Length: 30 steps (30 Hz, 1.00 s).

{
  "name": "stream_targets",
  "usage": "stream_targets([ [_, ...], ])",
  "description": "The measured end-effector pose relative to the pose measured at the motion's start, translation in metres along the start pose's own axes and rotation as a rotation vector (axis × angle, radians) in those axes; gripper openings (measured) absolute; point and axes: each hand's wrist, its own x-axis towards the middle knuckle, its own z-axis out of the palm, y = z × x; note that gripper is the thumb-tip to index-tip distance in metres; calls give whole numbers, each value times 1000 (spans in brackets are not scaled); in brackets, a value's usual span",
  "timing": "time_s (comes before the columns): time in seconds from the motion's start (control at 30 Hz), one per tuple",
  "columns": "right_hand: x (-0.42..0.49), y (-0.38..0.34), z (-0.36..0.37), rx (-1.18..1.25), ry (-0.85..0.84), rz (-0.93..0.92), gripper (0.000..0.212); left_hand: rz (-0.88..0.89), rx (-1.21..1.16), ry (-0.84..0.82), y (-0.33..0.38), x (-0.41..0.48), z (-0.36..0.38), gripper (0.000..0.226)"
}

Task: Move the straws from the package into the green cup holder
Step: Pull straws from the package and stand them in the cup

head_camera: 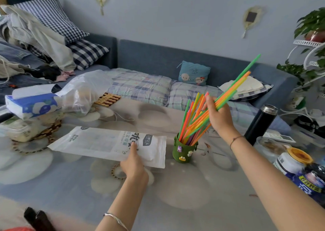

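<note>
table (73, 186) | green cup holder (184, 151) | flask (260, 125) | tissue pack (31, 104)

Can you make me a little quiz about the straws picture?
1. True or false: the right hand holds a bundle of straws whose lower ends reach into the green cup holder.
2. What does the left hand grip? A) white straw package B) black flask C) tissue pack
3. Fill in: the cup holder stands to the ____ of the package.

Key: 1 true; 2 A; 3 right.
</note>
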Motion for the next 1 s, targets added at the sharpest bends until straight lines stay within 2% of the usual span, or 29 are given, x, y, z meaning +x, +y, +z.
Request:
stream_targets([
  [0.13, -11, 9, 15, -172, -252, 11, 42, -25, -30, -16, -2, -9, 5, 50],
  [0.2, -16, 14, 20, -232, -314, 28, 35, -23, -35, -19, -3, -11, 6, 49],
  [0.37, -10, 9, 19, -142, -172, 109, 36, -7, -26, -12, -3, -6, 2, 48],
  [0.47, -9, 5, 19, -164, -127, 78, 41, 8, -20, -4, -3, -4, -1, 50],
  [0.57, -14, 6, 23, -209, -222, 89, 42, 9, -27, -5, -3, -5, -2, 52],
  [0.67, -17, 6, 22, -248, -364, 175, 34, 25, -26, -10, -3, -7, -3, 47],
  [0.73, -17, 2, 17, -235, -320, 195, 32, 30, -15, -7, -1, -8, -5, 44],
  [0.9, -17, -19, 3, -219, -40, -129, 58, 16, -40, -37, 2, -20, -6, 45],
  [0.97, -19, -25, 1, -231, -39, -235, 67, 9, -59, -53, 4, -27, -6, 47],
  [1.0, -19, -26, 1, -291, -104, -244, 67, 6, -55, -61, 5, -29, -7, 48],
])
